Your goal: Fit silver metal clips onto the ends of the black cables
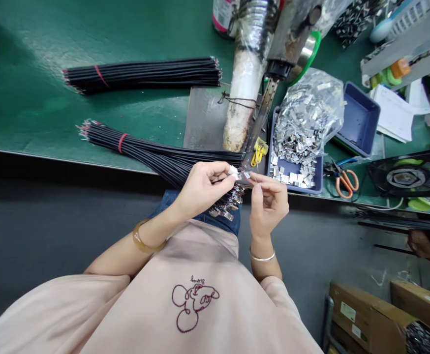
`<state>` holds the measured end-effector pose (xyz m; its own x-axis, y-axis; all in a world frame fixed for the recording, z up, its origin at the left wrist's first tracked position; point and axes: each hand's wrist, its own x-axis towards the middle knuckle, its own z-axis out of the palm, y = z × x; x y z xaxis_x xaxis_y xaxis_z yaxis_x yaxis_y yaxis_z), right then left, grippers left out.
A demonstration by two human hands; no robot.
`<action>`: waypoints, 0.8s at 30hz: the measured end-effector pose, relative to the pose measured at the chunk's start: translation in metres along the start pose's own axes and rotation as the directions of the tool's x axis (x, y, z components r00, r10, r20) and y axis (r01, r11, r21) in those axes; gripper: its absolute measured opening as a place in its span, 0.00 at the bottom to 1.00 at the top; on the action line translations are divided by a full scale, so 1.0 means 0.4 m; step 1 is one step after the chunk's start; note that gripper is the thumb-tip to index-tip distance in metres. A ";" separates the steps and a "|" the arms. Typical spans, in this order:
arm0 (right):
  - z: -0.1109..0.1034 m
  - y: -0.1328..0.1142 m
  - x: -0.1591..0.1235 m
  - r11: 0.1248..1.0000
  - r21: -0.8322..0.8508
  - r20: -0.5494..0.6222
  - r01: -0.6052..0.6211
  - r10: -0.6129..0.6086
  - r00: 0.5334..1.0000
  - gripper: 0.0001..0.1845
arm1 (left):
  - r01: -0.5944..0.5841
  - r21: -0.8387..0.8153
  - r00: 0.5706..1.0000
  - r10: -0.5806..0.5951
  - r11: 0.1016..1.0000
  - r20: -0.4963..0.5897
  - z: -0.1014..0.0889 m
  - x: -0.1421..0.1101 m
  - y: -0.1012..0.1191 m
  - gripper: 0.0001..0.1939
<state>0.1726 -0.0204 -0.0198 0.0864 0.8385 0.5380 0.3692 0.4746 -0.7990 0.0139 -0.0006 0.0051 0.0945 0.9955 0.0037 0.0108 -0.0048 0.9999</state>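
Observation:
At the bench's front edge, my left hand pinches the end of a black cable, mostly hidden by the fingers. White wrapping covers one fingertip. A small silver metal connector shows between my two hands. The fingertips of my right hand are closed at its right side. Beneath my left hand lies a black cable bundle tied with a red band, its near ends carrying metal connectors. Just above my hands are a soldering iron and a white, scorched wrapped tube.
Another banded cable bundle lies farther back on the green bench. To the right stand a blue tray with loose metal shells, a plastic bag of shells, a second tray, orange-handled pliers and a fan.

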 end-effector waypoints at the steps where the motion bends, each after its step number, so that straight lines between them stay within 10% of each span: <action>1: 0.001 0.002 0.000 1.000 -0.003 0.016 -0.011 0.011 1.000 0.04 | -0.003 0.004 1.000 0.003 1.000 -0.001 0.000 0.000 0.000 0.09; 10: 0.013 0.007 0.004 0.931 -0.204 0.077 0.304 -0.294 0.953 0.12 | -0.004 0.017 0.999 0.005 1.000 -0.035 0.005 0.005 -0.002 0.10; 24: 0.010 0.025 0.015 0.950 -0.227 0.080 0.213 -0.200 0.977 0.07 | 0.042 -0.003 0.997 -0.042 0.999 -0.069 0.013 0.011 0.007 0.08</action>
<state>0.1730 -0.0097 -0.0259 -0.0631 0.7455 0.6635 0.5796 0.5686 -0.5838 0.0194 0.0034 0.0079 0.0252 0.9990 -0.0374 0.0120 0.0371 0.9992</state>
